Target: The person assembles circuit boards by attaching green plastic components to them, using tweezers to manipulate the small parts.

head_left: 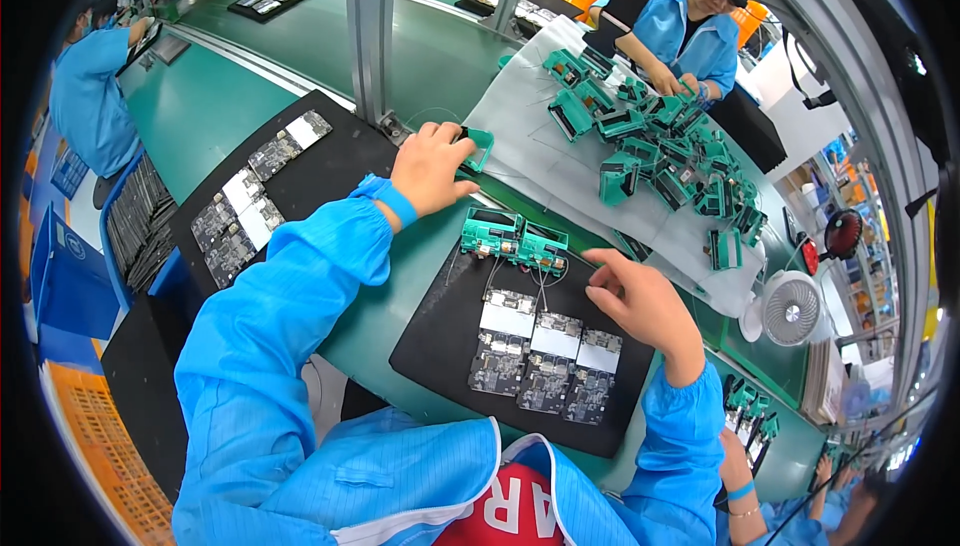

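Observation:
My left hand (432, 168) reaches out past the black mat, its fingers closed on the edge of a green plastic housing (479, 150). My right hand (645, 308) hovers over the mat's right side with thumb and forefinger apart and nothing between them. Between the hands, two green housings with small components (514, 241) stand side by side on the far edge of the black mat (430, 331). Thin wires run from them toward three circuit boards with white labels (545, 356), which lie in a row on the mat.
A heap of green housings (660, 151) covers a pale sheet (520, 96) at the far right, where a co-worker (685, 31) handles one. Another black mat with boards (290, 171) lies left. A metal post (371, 36) rises ahead; a small fan (790, 308) stands right.

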The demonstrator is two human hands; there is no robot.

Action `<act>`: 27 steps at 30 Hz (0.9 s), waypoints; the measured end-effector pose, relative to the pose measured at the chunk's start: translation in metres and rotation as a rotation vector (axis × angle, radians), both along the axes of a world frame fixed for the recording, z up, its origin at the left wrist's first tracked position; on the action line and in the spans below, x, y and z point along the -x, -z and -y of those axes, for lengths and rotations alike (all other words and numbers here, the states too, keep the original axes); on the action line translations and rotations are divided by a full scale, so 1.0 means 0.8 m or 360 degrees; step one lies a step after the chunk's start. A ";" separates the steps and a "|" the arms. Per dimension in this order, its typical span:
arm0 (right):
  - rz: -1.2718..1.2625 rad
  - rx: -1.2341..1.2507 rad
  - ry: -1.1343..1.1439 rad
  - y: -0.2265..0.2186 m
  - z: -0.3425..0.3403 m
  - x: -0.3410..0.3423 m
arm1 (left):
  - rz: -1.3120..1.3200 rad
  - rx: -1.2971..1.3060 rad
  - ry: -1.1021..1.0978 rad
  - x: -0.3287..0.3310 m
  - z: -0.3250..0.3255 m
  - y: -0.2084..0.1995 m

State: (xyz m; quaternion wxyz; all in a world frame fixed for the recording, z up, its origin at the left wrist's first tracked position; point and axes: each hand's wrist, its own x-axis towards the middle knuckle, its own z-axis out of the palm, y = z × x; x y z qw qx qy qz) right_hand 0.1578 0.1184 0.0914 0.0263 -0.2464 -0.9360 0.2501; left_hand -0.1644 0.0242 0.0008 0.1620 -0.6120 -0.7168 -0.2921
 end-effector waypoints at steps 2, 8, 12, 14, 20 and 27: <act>0.0025 -0.0059 0.0070 0.003 0.005 -0.028 | 0.0073 0.0287 -0.0112 0.011 -0.009 0.006; 0.0005 -0.0069 0.0517 0.020 0.031 -0.159 | 0.0192 -0.0224 -0.0109 0.011 0.002 -0.050; 0.0037 -0.0031 0.0980 0.046 0.060 -0.236 | 0.1329 -0.0315 0.0431 -0.064 -0.006 -0.109; 0.0059 -0.0372 0.1119 0.072 0.068 -0.265 | 0.1570 -0.0121 0.0952 -0.117 -0.018 -0.112; 0.0190 -0.0860 0.1312 0.106 0.092 -0.287 | 0.2367 0.0747 0.1241 -0.239 -0.049 -0.050; -0.0280 -0.0416 0.1372 0.127 0.091 -0.329 | 0.1745 0.0692 0.0959 -0.255 -0.068 -0.004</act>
